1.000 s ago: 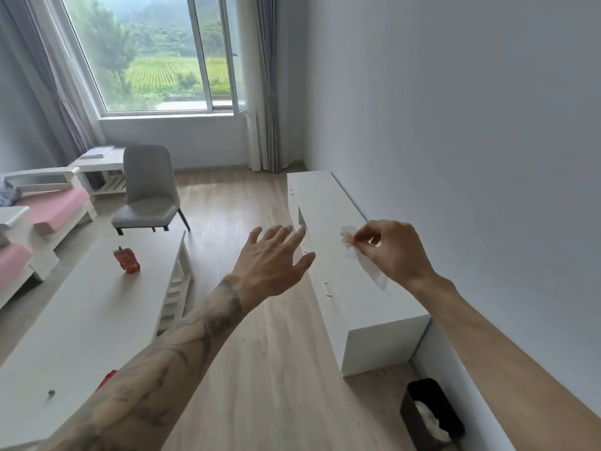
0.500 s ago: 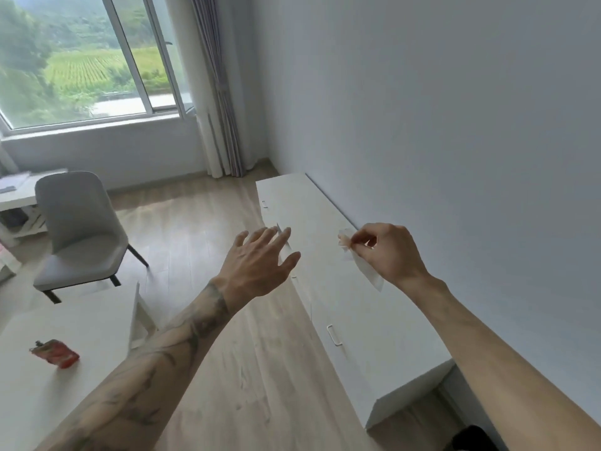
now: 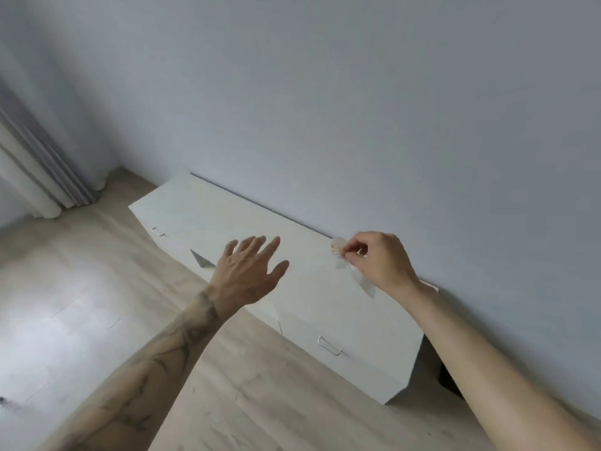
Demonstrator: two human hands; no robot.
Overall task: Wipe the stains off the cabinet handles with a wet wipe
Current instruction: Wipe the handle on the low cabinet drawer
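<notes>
A long low white cabinet [image 3: 325,297] stands against the grey wall. Two metal loop handles show on its front: a near handle [image 3: 330,345] at the lower right and a far handle [image 3: 158,231] at the left end. My right hand [image 3: 380,260] pinches a thin whitish wet wipe [image 3: 354,271] in the air above the cabinet top; the wipe hangs down from my fingers. My left hand [image 3: 248,273] hovers flat with fingers spread over the cabinet's front edge, holding nothing. Neither hand touches a handle.
Pale wood floor [image 3: 97,304] spreads to the left and below. A grey and white curtain [image 3: 39,170] hangs at the far left. A dark bin [image 3: 450,379] sits in the gap right of the cabinet's near end.
The view has swung right and down: window, chair and table have left the frame and the cabinet now fills the middle. Both hands keep their poses, the right still pinching the wipe.
</notes>
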